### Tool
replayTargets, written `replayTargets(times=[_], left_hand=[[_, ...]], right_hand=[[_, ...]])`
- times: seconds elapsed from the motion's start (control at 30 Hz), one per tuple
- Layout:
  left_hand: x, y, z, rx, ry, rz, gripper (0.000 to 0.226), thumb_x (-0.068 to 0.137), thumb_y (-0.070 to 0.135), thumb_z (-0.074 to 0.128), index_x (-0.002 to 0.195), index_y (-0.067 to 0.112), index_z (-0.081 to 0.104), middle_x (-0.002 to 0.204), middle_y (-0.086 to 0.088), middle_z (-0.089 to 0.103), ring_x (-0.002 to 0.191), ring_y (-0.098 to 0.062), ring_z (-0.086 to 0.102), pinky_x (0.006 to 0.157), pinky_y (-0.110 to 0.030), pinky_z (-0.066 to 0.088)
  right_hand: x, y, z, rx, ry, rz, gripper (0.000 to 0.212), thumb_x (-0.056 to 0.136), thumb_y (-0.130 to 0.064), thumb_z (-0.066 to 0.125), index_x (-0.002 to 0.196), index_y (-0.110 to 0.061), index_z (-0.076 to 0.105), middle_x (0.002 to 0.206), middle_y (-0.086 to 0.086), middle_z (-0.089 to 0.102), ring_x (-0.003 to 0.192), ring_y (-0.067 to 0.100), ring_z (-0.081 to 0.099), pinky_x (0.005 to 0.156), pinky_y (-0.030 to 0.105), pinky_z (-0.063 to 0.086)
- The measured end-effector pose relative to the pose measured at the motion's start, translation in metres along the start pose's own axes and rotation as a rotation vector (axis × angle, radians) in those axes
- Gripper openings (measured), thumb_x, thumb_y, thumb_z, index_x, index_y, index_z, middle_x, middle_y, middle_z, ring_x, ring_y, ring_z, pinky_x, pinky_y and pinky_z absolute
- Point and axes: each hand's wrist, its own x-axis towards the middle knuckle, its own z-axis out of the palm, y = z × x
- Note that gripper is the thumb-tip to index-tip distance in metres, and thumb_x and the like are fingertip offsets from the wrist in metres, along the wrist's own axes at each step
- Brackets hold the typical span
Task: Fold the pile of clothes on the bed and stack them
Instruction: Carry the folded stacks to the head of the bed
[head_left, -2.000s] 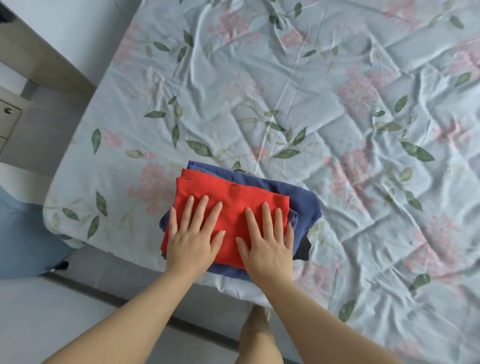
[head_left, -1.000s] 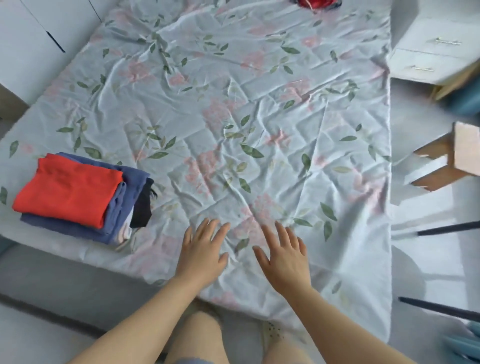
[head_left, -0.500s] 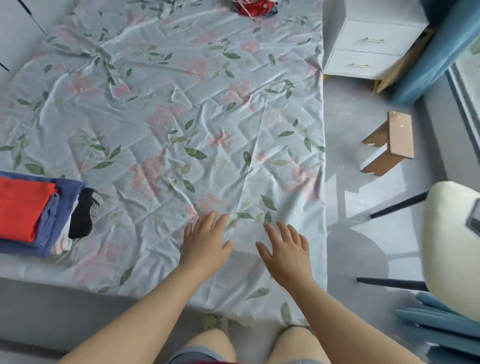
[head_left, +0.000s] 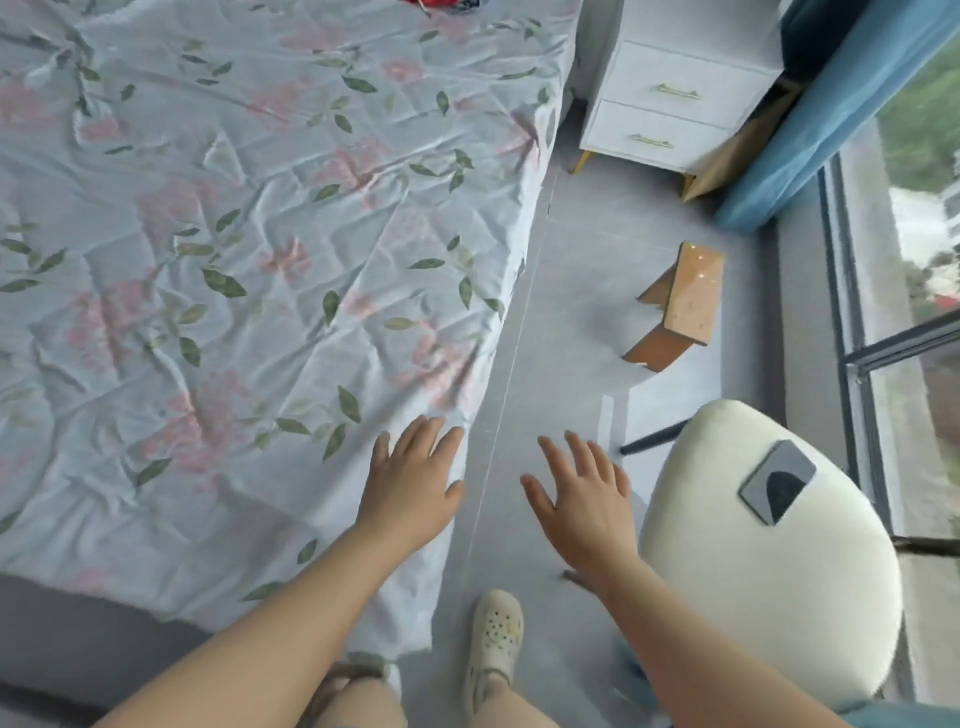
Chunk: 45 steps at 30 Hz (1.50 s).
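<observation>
The person's left hand (head_left: 413, 486) is hovering palm down, fingers spread and holding nothing, over the near right corner of the bed (head_left: 218, 270), which is lying under a wrinkled pale floral sheet. The right hand (head_left: 582, 501) is likewise reaching forward with fingers splayed and empty, over the grey floor (head_left: 576, 291) between the bed and a cream cushioned chair (head_left: 769, 566). A dark rectangular device (head_left: 777, 480) is resting on the chair seat. A red garment (head_left: 441, 4) is showing only as a sliver at the far edge of the bed, cut off by the top of the view; its state of folding cannot be told. A small wooden stool (head_left: 680, 306) is standing on the floor near a white two-drawer nightstand (head_left: 670, 104), with a blue curtain (head_left: 810, 119) hanging just beside it. One foot in a pale perforated clog (head_left: 493, 642) is standing on the floor beside the bed.
</observation>
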Motion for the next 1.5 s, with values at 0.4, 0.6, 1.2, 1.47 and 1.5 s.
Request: replayTargets(times=[0.4, 0.6, 1.2, 1.47, 1.5], left_hand=[[0.11, 0.073, -0.032, 0.05, 0.097, -0.025, 0.058, 0.092, 0.035, 0.042, 0.146, 0.026, 0.023, 0.151, 0.008, 0.022, 0.142, -0.01, 0.012, 0.113, -0.039, 0.009], [0.22, 0.074, -0.085, 0.057, 0.12, -0.058, 0.055, 0.093, 0.035, 0.042, 0.145, 0.026, 0.025, 0.149, 0.009, 0.025, 0.141, -0.009, 0.014, 0.113, -0.041, 0.011], [0.631, 0.128, -0.258, 0.057, 0.153, -0.149, 0.056, 0.094, 0.037, 0.041, 0.146, 0.027, 0.023, 0.152, 0.008, 0.023, 0.143, -0.011, 0.013, 0.114, -0.045, 0.009], [0.775, 0.13, -0.331, 0.005, 0.197, -0.311, 0.058, 0.094, 0.037, 0.041, 0.148, 0.027, 0.02, 0.154, 0.007, 0.021, 0.143, -0.011, 0.012, 0.114, -0.044, 0.007], [0.794, 0.124, -0.34, 0.008, 0.2, -0.327, 0.059, 0.095, 0.038, 0.041, 0.148, 0.027, 0.019, 0.154, 0.007, 0.02, 0.144, -0.011, 0.012, 0.115, -0.044, 0.007]], right_hand=[[0.096, 0.066, -0.053, 0.022, -0.005, -0.079, 0.061, 0.093, -0.062, 0.025, 0.148, -0.037, 0.016, 0.159, -0.002, 0.01, 0.146, 0.021, 0.006, 0.116, 0.04, 0.005], [0.221, 0.078, -0.115, 0.057, 0.027, -0.067, 0.063, 0.093, -0.063, 0.027, 0.149, -0.037, 0.016, 0.159, -0.002, 0.011, 0.146, 0.02, 0.008, 0.116, 0.039, 0.008], [0.624, 0.141, -0.327, 0.167, 0.003, -0.092, 0.057, 0.094, -0.058, 0.031, 0.147, -0.039, 0.019, 0.158, -0.006, 0.014, 0.144, 0.019, 0.011, 0.115, 0.037, 0.01], [0.793, 0.129, -0.421, 0.159, -0.022, -0.264, 0.056, 0.095, -0.057, 0.031, 0.147, -0.039, 0.02, 0.158, -0.005, 0.015, 0.144, 0.017, 0.012, 0.115, 0.036, 0.011], [0.814, 0.126, -0.428, 0.147, -0.015, -0.284, 0.056, 0.095, -0.057, 0.031, 0.147, -0.039, 0.02, 0.157, -0.005, 0.015, 0.144, 0.017, 0.012, 0.115, 0.037, 0.011]])
